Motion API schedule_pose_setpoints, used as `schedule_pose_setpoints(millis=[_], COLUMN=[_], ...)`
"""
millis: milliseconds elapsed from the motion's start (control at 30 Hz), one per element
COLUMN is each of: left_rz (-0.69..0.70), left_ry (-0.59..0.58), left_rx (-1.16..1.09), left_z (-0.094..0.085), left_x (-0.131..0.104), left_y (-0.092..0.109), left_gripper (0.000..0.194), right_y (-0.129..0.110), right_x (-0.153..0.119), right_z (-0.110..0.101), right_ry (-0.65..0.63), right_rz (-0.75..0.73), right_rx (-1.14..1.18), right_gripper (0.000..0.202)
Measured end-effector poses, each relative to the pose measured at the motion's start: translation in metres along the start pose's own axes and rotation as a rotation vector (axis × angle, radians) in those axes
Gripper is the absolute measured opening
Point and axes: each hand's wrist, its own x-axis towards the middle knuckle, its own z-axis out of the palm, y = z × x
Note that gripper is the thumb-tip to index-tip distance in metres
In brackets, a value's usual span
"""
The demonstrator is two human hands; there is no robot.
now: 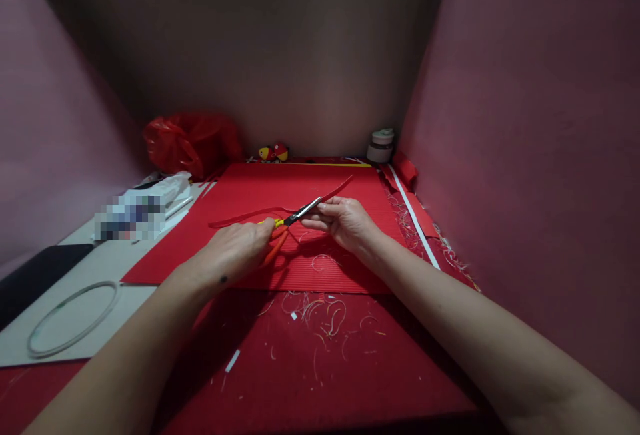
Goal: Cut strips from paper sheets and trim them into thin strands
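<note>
My left hand [245, 248] is closed around the yellow handle of a pair of scissors [296, 217]; their other handle is orange and hangs spread below. The blades point up and to the right. At their tips, my right hand [347, 221] pinches a thin red strip [337, 189], whose far end sticks up to the right. More of the strip runs left behind the scissors, over my left hand. Both hands are above a ribbed red sheet [280, 188]. Whether the blades touch the strip is too small to tell.
Thread scraps [325, 311] and white paper bits lie on the dark red cloth [390, 368] in front. A wire ring [73, 318] rests on the grey board at left. Behind are a red plastic bag [193, 141], a small toy [274, 152] and a round container [380, 148]. Walls flank both sides.
</note>
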Motion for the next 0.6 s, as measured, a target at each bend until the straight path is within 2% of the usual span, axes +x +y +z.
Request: schedule_pose_setpoints(millis=[200,467,600], left_rz=[0.011,0.025,0.013], left_ry=[0.015,0.021,0.001], left_rx=[-0.005,-0.015,-0.016], left_z=[0.0053,0.0035,0.0022], left_x=[0.0045,0.0042,0.0041], left_y=[-0.005,-0.0061,-0.0057], left_gripper=[0.027,0.024,0.025], right_y=[0.0019,0.0016,-0.0009], right_x=[0.0016,0.0042,0.0047], right_z=[-0.0016,-0.0048,-0.0048], right_ry=[-0.012,-0.032,0.004], right_rz=[-0.002,-0.003,-0.018], right_rx=[0.001,0.034,0.024], right_gripper=[0.017,0.013,0.013])
